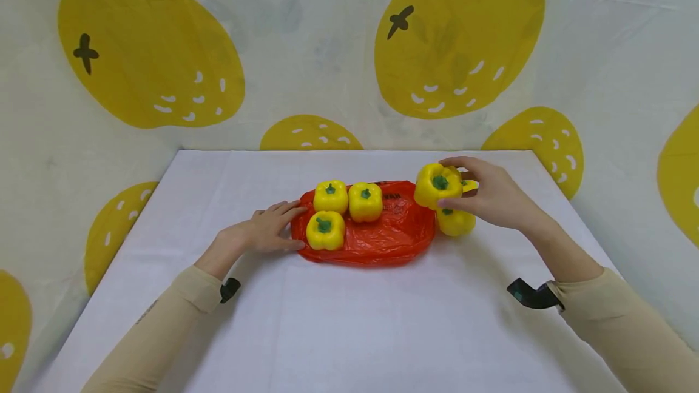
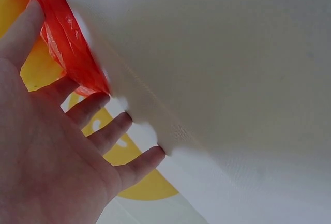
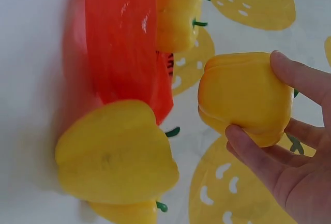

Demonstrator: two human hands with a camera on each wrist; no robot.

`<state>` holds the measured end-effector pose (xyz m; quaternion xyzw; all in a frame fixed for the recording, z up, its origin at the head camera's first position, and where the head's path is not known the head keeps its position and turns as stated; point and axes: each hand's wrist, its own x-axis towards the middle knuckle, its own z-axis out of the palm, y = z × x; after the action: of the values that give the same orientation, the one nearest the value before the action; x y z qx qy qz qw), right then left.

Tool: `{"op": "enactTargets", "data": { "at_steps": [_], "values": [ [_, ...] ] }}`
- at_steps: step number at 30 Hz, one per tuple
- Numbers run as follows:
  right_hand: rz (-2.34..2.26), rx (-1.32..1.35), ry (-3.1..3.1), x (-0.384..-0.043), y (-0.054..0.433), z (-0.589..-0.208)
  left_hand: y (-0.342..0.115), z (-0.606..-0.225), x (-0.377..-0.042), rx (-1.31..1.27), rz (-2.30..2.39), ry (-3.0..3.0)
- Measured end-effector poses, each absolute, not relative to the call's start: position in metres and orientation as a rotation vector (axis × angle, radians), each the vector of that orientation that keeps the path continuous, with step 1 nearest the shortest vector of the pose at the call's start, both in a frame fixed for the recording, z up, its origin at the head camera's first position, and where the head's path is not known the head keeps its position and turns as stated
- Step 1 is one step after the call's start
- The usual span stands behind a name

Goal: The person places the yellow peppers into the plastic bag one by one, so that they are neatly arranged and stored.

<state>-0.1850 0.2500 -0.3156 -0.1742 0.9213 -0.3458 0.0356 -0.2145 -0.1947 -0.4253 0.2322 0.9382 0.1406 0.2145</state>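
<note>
Three yellow bell peppers with green stems, one of them a front pepper (image 1: pixel 325 231), sit in the left half of a red plastic bag (image 1: pixel 390 238). My left hand (image 1: pixel 273 227) touches the bag's left edge with spread fingers; in the left wrist view its thumb and forefinger meet the red plastic (image 2: pixel 72 43). Raised over the bag's right end, another yellow bell pepper (image 3: pixel 245 97) is gripped between the thumb and fingers of my right hand (image 1: pixel 486 194). Below it, a yellow pepper (image 1: pixel 455 223) stands on the table beside the bag, partly hidden by the held one.
In the right wrist view, a further pepper (image 3: pixel 124 212) shows behind the large near one (image 3: pixel 116 154), outside the bag. A white cloth covers the table (image 1: pixel 349 326). Behind it hangs a pale curtain (image 1: pixel 311 47) printed with big yellow fruit.
</note>
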Motion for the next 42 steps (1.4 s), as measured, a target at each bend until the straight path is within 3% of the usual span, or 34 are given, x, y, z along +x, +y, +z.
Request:
{"op": "enactTargets", "data": {
  "at_steps": [42],
  "values": [
    [-1.088, -0.657, 2.717, -0.171, 0.173, -0.385, -0.196, -0.425, -0.214, 0.654, 0.398, 2.603]
  ]
}}
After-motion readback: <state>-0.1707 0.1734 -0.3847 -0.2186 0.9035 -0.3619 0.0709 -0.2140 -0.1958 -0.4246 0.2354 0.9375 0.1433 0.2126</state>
